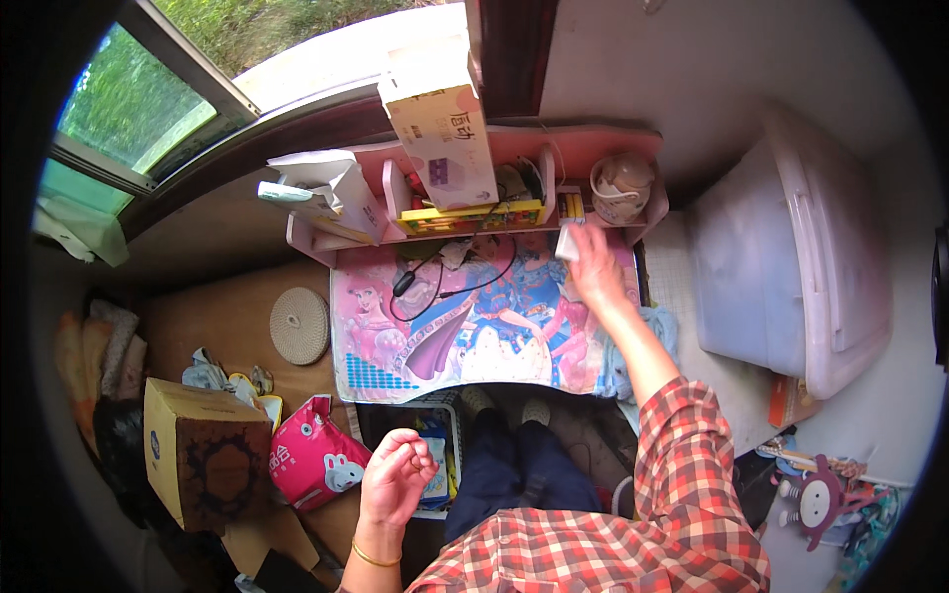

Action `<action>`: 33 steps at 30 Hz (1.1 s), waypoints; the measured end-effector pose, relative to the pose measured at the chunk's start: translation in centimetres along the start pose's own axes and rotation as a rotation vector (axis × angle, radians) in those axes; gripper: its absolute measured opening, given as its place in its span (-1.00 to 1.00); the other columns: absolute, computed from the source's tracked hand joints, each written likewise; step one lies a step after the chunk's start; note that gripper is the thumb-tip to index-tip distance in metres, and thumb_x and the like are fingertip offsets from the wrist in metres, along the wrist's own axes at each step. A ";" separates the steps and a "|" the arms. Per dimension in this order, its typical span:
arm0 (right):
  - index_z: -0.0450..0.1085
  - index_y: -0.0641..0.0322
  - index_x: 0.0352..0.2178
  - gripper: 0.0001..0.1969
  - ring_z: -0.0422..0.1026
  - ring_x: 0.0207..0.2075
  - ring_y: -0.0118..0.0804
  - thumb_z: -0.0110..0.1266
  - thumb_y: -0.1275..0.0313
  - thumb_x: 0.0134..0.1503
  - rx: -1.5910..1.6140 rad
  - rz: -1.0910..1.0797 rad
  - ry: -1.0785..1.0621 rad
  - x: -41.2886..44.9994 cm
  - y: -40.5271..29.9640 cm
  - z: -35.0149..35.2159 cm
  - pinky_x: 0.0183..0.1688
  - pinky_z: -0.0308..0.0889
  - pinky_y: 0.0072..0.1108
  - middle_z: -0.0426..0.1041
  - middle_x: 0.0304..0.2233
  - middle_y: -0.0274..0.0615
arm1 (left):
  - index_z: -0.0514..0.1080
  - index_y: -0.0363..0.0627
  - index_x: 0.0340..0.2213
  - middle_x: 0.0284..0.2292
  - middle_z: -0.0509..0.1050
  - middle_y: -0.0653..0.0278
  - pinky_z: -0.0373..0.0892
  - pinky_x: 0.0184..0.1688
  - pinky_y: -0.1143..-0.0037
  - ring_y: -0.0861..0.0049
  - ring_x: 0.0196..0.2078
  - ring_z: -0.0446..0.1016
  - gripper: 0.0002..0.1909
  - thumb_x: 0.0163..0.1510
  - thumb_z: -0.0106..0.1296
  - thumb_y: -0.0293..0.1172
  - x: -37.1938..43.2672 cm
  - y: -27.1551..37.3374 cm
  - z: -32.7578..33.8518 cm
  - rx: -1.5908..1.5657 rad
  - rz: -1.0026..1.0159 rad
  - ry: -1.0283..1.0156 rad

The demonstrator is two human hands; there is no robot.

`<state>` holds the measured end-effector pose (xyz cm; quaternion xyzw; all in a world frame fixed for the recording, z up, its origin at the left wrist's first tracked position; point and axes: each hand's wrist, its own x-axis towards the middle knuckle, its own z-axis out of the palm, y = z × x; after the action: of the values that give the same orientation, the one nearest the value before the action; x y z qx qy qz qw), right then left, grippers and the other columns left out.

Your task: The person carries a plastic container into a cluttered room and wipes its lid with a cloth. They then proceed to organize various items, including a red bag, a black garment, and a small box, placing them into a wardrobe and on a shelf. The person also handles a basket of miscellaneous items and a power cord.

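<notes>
My right hand point(595, 270) reaches over the back right of a small desk point(511, 326) with a pink and blue cartoon princess print. Its fingers hold a small white block-like object point(567, 243), close to the low shelf point(445, 239) along the back. My left hand point(400, 471) is raised in front of the desk's near edge, fingers curled in and nothing visible in them. On the desktop lie a black cable with an inline controller point(404, 284) and a crumpled white tissue point(454, 254).
The shelf carries a tall cardboard box point(448, 148), a yellow-framed abacus point(471, 216), a white paper bag point(341, 193) and a ceramic pot point(623, 189). Right stands a large plastic storage bin point(749, 252); a blue cloth point(652, 341) hangs nearby. Left are a carton point(207, 452) and pink bag point(315, 456).
</notes>
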<state>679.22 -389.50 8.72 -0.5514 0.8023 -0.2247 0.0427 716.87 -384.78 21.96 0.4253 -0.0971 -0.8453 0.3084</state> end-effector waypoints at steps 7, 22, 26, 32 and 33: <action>0.23 0.04 -0.16 -0.68 0.28 -0.13 0.06 -0.18 0.44 -0.02 -0.121 0.135 0.015 6.4 1.1 1.0 -0.15 0.26 -0.30 0.09 0.03 -0.08 | 0.28 -0.12 -0.31 -0.45 0.36 0.28 0.32 -0.30 0.49 0.56 -0.44 0.34 -0.86 0.03 -0.12 -0.45 -0.1 1.2 -2.7 -0.053 -0.030 0.004; 0.16 0.02 -0.15 -0.54 0.41 -0.44 0.04 0.07 0.37 -0.15 -0.072 -0.183 0.032 15.4 -17.3 -10.0 -0.35 0.31 -0.29 0.41 -0.56 -0.02 | 0.31 -0.17 -0.33 -0.46 0.38 0.27 0.34 -0.27 0.54 0.59 -0.43 0.37 -0.88 0.02 -0.13 -0.53 0.7 5.3 -3.1 -0.091 0.061 -0.076; 0.16 0.14 -0.43 -0.77 0.38 -0.47 0.09 0.00 0.50 -0.17 -0.095 -0.308 0.011 11.4 -17.6 -11.4 -0.47 0.31 -0.25 0.36 -0.60 0.01 | 0.32 -0.19 -0.34 -0.44 0.39 0.28 0.34 -0.28 0.61 0.61 -0.39 0.39 -0.88 0.00 -0.09 -0.54 0.8 6.0 -2.5 0.024 0.099 -0.076; 0.28 0.13 -0.47 -0.83 0.35 -0.65 -0.20 -0.03 0.56 -0.21 -0.189 -0.620 0.171 4.3 -19.5 -14.8 -0.61 0.28 -0.48 0.31 -0.65 -0.21 | 0.30 -0.22 -0.28 -0.37 0.39 0.30 0.30 -0.21 0.63 0.63 -0.31 0.37 -0.80 -0.02 -0.07 -0.57 1.9 6.8 0.1 0.412 0.285 -0.124; 0.28 0.14 -0.47 -0.82 0.34 -0.66 -0.21 -0.04 0.56 -0.21 -0.188 -0.643 0.161 3.7 -19.9 -15.2 -0.63 0.26 -0.50 0.30 -0.66 -0.22 | 0.29 -0.22 -0.26 -0.36 0.39 0.31 0.29 -0.19 0.63 0.62 -0.29 0.37 -0.78 -0.02 -0.07 -0.57 1.9 6.8 0.6 0.492 0.335 -0.139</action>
<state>690.21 -393.84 31.12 -0.7581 0.6054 -0.1944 -0.1448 718.55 -391.40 23.99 0.4066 -0.3887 -0.7608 0.3237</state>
